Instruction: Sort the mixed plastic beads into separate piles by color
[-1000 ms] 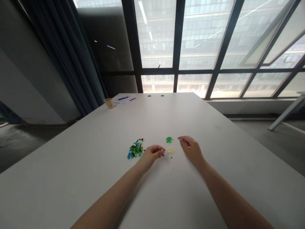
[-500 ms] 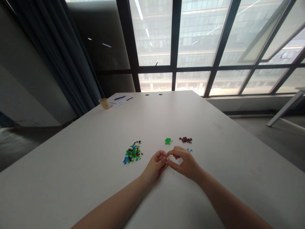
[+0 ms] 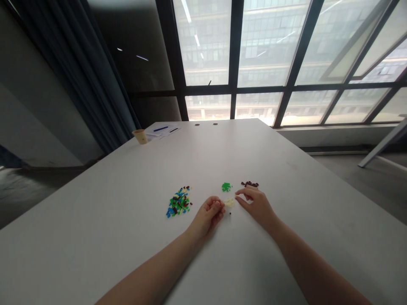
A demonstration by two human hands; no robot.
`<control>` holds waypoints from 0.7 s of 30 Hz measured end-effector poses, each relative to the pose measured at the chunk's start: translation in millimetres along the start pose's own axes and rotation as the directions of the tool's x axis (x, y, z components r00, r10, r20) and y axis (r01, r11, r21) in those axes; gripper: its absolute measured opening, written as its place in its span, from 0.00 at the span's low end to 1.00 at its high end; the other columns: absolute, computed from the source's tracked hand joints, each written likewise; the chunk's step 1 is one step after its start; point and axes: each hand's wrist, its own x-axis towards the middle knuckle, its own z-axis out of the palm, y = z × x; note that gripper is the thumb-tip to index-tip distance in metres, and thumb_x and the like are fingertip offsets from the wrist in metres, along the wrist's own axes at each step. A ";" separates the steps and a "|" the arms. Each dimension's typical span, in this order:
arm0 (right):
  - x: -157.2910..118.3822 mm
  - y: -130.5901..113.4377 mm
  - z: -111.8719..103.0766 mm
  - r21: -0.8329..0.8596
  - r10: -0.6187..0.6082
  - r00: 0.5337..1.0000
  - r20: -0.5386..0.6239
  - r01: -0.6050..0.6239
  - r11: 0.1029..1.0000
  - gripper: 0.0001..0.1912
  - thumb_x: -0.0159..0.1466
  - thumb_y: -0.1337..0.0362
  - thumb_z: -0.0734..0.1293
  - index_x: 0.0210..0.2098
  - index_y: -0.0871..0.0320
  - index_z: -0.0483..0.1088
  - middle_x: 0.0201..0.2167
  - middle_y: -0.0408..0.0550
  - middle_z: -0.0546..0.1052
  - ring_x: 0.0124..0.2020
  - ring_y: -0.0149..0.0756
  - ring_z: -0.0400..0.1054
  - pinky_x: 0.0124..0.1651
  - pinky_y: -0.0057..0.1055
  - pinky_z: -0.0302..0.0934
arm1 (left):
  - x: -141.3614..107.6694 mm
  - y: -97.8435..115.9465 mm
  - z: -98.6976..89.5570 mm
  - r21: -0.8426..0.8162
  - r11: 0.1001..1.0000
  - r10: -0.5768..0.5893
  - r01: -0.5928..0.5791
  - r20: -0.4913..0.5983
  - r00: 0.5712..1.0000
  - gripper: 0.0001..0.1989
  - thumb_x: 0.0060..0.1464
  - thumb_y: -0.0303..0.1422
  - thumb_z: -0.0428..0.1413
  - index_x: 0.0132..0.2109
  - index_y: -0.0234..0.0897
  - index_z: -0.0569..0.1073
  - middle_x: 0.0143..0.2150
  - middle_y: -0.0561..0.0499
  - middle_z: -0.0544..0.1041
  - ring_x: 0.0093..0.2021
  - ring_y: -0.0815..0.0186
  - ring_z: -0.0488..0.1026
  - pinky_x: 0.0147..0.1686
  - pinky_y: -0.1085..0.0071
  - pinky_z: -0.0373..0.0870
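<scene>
My left hand (image 3: 210,215) is closed, thumb against bent fingers, and whatever it holds is too small or hidden to name. Just right of its fingertips lies a small heap of cream toy bricks (image 3: 229,202), with one dark piece (image 3: 230,213) on the near side. My right hand (image 3: 257,206) hovers over the right edge of that heap, thumb and index finger brought together in a pinch. Something tiny and pale seems to sit between those tips, though I cannot make it out. Beyond the hands are a green brick pile (image 3: 226,187) and a dark brown pile (image 3: 249,184), the latter partly behind my right hand.
A mixed heap of coloured bricks (image 3: 179,203) lies left of my left hand. Farther off on the white table (image 3: 203,161), a paper cup (image 3: 140,136) stands at the left edge beside papers (image 3: 163,132) and a blue pen (image 3: 160,128). Windows rise behind.
My right hand has moved away from my left, to the right, uncovering the cream bricks and the dark piece. The left hand stays closed in nearly the same place.
</scene>
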 end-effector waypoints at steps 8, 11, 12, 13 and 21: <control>-0.5 26.5 20.0 -0.196 0.159 0.981 0.108 -0.136 0.971 0.08 0.56 0.65 0.62 0.31 0.56 0.74 0.26 0.45 0.70 0.29 0.32 0.62 0.35 0.28 0.54 | 12.7 18.9 -12.1 0.146 0.978 0.174 -0.149 -0.177 0.969 0.16 0.37 0.37 0.63 0.31 0.35 0.66 0.25 0.57 0.67 0.24 0.77 0.65 0.27 0.80 0.63; -1.0 22.1 22.9 -0.195 0.174 0.979 0.108 -0.150 0.969 0.09 0.56 0.66 0.62 0.32 0.55 0.74 0.29 0.46 0.72 0.31 0.33 0.63 0.37 0.28 0.55 | 20.3 29.2 -21.2 0.181 0.963 0.244 -0.201 -0.261 0.934 0.17 0.34 0.37 0.63 0.31 0.36 0.66 0.25 0.58 0.68 0.24 0.77 0.65 0.26 0.80 0.63; -0.8 20.9 22.4 -0.188 0.175 0.979 0.109 -0.153 0.970 0.09 0.56 0.66 0.62 0.33 0.56 0.74 0.30 0.47 0.72 0.31 0.32 0.63 0.37 0.28 0.55 | 22.9 33.2 -24.9 0.194 0.956 0.269 -0.220 -0.282 0.921 0.17 0.34 0.37 0.63 0.31 0.36 0.67 0.26 0.58 0.68 0.25 0.77 0.66 0.27 0.80 0.64; -0.3 19.9 21.0 -0.177 0.171 0.979 0.110 -0.150 0.973 0.09 0.56 0.66 0.62 0.34 0.56 0.73 0.30 0.47 0.72 0.31 0.32 0.63 0.36 0.28 0.55 | 25.5 37.9 -29.3 0.212 0.947 0.299 -0.242 -0.301 0.906 0.17 0.33 0.37 0.63 0.31 0.36 0.67 0.26 0.58 0.68 0.25 0.77 0.66 0.27 0.80 0.64; 5.7 18.7 -3.4 -0.092 0.141 0.990 0.004 -0.140 0.986 0.13 0.57 0.62 0.58 0.31 0.59 0.73 0.26 0.47 0.73 0.25 0.31 0.62 0.31 0.28 0.56 | 30.2 89.6 -82.6 0.849 0.466 0.680 -0.248 -0.164 0.715 0.12 0.44 0.39 0.53 0.35 0.36 0.71 0.32 0.51 0.72 0.30 0.68 0.68 0.33 0.71 0.64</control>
